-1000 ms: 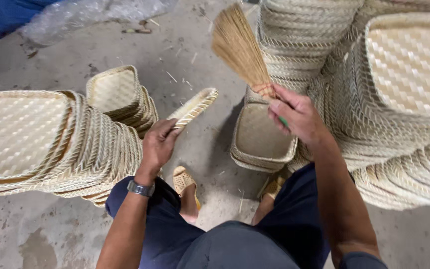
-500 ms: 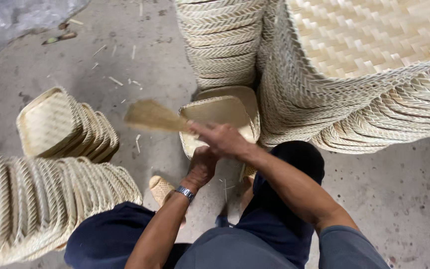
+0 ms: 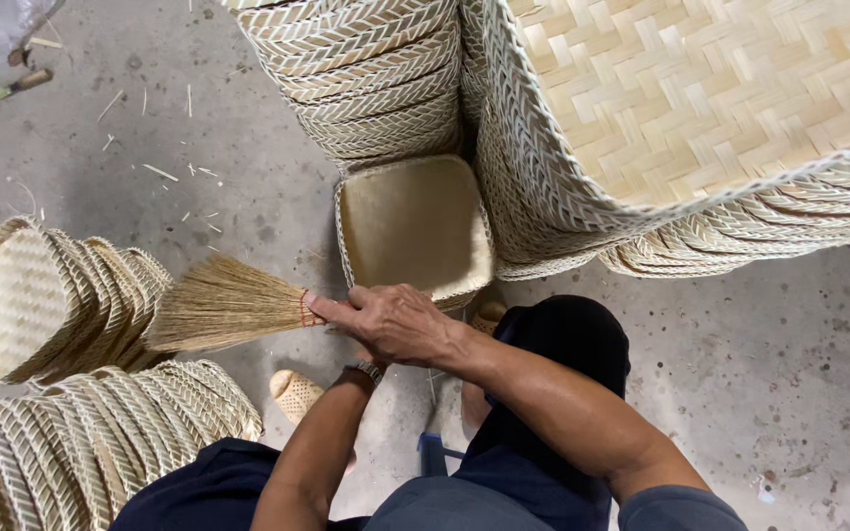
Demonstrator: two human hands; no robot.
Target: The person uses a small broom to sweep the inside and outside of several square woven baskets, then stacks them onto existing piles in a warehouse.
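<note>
- The right hand [image 3: 395, 323] reaches across the body to the left, its fingers [image 3: 332, 307] closed round the bound neck of a small straw-coloured hand broom with red binding [image 3: 223, 305].
- The broom lies nearly level, its bristles fanning out to the left above the grey concrete floor [image 3: 228, 128].
- The left hand is hidden beneath the right; only the wrist with a metal-banded wristwatch [image 3: 368, 371] shows, so whether its fingers are open or closed cannot be told.
- Just beyond the hands, a shallow square woven bamboo tray [image 3: 415, 228] rests open side up on a few others like it.
- Behind it and to the right rise tall stacks of pale woven trays [image 3: 376, 69], the nearest large one [image 3: 700, 108] filling the upper right corner.
- On the left, two leaning rows of smaller woven trays [image 3: 41, 305] lie on their sides.
- A woven sandal [image 3: 295, 393] shows below the forearms.
- Straw scraps litter the floor at upper left.
</note>
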